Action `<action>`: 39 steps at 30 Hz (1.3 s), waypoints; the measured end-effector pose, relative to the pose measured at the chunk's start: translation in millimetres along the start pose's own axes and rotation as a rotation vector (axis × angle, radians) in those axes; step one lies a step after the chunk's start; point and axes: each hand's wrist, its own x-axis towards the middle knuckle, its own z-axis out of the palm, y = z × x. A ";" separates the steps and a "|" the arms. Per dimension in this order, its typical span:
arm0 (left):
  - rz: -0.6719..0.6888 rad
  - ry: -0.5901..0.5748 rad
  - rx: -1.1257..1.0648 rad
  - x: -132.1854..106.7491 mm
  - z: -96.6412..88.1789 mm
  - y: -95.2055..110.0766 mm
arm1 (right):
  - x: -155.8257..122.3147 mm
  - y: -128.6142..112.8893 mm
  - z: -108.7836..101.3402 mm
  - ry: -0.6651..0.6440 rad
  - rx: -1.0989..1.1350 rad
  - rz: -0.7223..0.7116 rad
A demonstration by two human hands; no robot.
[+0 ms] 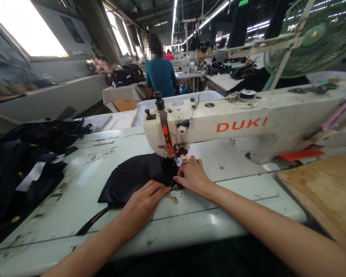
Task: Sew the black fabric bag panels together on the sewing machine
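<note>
On black fabric piece point(132, 175), stretching lengthwise left from beneath the sewing-machine head point(154, 129), resting loosely bent left hand point(145, 198). Nearer the head with half-curled right hand point(195, 176); cannot tell either grip

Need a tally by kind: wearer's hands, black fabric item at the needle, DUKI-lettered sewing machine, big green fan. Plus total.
Left hand and right hand: 2
Black fabric item: 1
Sewing machine: 1
Green fan: 1
Total: 5
</note>
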 end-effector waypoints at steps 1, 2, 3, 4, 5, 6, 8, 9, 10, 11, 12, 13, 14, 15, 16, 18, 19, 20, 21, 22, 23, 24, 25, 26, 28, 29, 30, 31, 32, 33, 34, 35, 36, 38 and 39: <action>0.000 0.011 -0.010 0.0 0.6 -0.1 | 0.1 0.1 0.1 -0.008 -0.008 -0.002; 0.001 0.017 -0.019 0.1 1.0 -0.3 | -0.2 -0.1 0.3 -0.015 -0.017 -0.006; 0.002 0.016 -0.024 0.2 1.4 -0.7 | -0.8 -0.4 0.5 -0.019 -0.028 -0.010; 0.004 0.007 -0.025 0.2 1.6 -1.2 | -1.8 -0.8 0.7 -0.022 -0.039 -0.013; 0.003 -0.009 -0.021 0.2 1.7 -1.8 | -3.0 -1.4 0.8 -0.023 -0.049 -0.016; 0.002 -0.025 -0.013 0.0 1.8 -2.6 | -4.3 -2.0 0.7 -0.022 -0.058 -0.016; -0.008 -0.046 0.005 -0.6 2.3 -4.1 | -7.0 -3.3 0.4 -0.014 -0.075 -0.012; -0.013 -0.053 0.015 -1.0 2.7 -4.7 | -8.2 -4.0 0.1 -0.007 -0.084 -0.011; -0.016 -0.055 0.025 -1.4 3.2 -5.1 | -9.2 -4.8 -0.2 0.001 -0.094 -0.011; -0.019 -0.053 0.036 -1.8 3.9 -5.2 | -9.9 -5.5 -0.4 0.011 -0.103 -0.014; -0.019 -0.051 0.045 -2.1 4.6 -5.1 | -10.5 -6.4 -0.6 0.021 -0.112 -0.018; -0.021 -0.048 0.053 -2.3 5.4 -4.6 | -10.9 -7.3 -0.6 0.032 -0.119 -0.021; -0.021 -0.042 0.060 -2.5 6.2 -3.8 | -11.0 -8.2 -0.5 0.045 -0.126 -0.023; -0.025 -0.031 0.063 -2.6 6.8 -2.7 | -11.1 -9.1 -0.3 0.058 -0.131 -0.024; -0.032 -0.017 0.063 -2.7 7.2 -1.5 | -11.0 -10.0 0.0 0.072 -0.134 -0.024; -0.056 0.012 0.056 -2.7 7.4 0.9 | -10.6 -11.4 0.9 0.100 -0.139 -0.025; -0.065 0.020 0.050 -2.7 7.2 1.8 | -10.5 -11.7 1.4 0.111 -0.141 -0.027; -0.069 0.019 0.048 -2.8 6.9 2.3 | -10.4 -11.8 2.0 0.120 -0.141 -0.028; -0.070 0.014 0.050 -2.9 6.6 2.3 | -10.6 -11.5 2.6 0.126 -0.142 -0.030; -0.066 0.006 0.055 -2.9 6.4 2.0 | -10.8 -11.1 3.1 0.129 -0.143 -0.030; -0.062 -0.002 0.062 -3.0 6.2 1.4 | -11.3 -10.4 3.6 0.131 -0.144 -0.031; -0.058 -0.008 0.067 -2.9 6.2 0.6 | -11.9 -9.7 3.9 0.132 -0.144 -0.031; -0.055 -0.011 0.069 -2.8 6.2 -0.2 | -12.5 -8.9 4.2 0.132 -0.144 -0.032; -0.050 -0.011 0.069 -2.7 6.2 -0.9 | -13.1 -8.3 4.3 0.132 -0.142 -0.032; -0.044 -0.003 0.070 -2.2 6.2 -1.5 | -13.9 -7.3 4.2 0.130 -0.136 -0.031; -0.046 0.002 0.072 -1.9 6.1 -1.4 | -14.2 -7.1 4.1 0.128 -0.131 -0.030; -0.050 0.007 0.074 -1.6 5.9 -1.0 | -14.3 -7.1 3.9 0.126 -0.126 -0.029; -0.055 0.010 0.076 -1.3 5.6 -0.5 | -14.3 -7.3 3.7 0.124 -0.120 -0.028; -0.061 0.011 0.076 -1.0 5.2 0.1 | -14.2 -7.5 3.4 0.120 -0.113 -0.027; -0.065 0.008 0.074 -0.8 4.8 0.7 | -13.9 -7.6 3.2 0.117 -0.106 -0.024; -0.068 0.004 0.071 -0.6 4.3 1.2 | -13.6 -7.6 2.8 0.112 -0.097 -0.019; -0.071 0.001 0.068 -0.4 3.7 1.5 | -13.0 -7.2 2.4 0.107 -0.087 -0.013; -0.075 -0.005 0.065 -0.1 3.0 1.7 | -12.2 -6.5 1.9 0.101 -0.075 -0.006; -0.075 -0.031 0.057 1.0 1.3 1.6 | -9.5 -3.4 0.5 0.081 -0.045 0.008; -0.070 -0.051 0.051 1.9 0.2 1.3 | -7.6 -1.3 -0.4 0.066 -0.027 0.018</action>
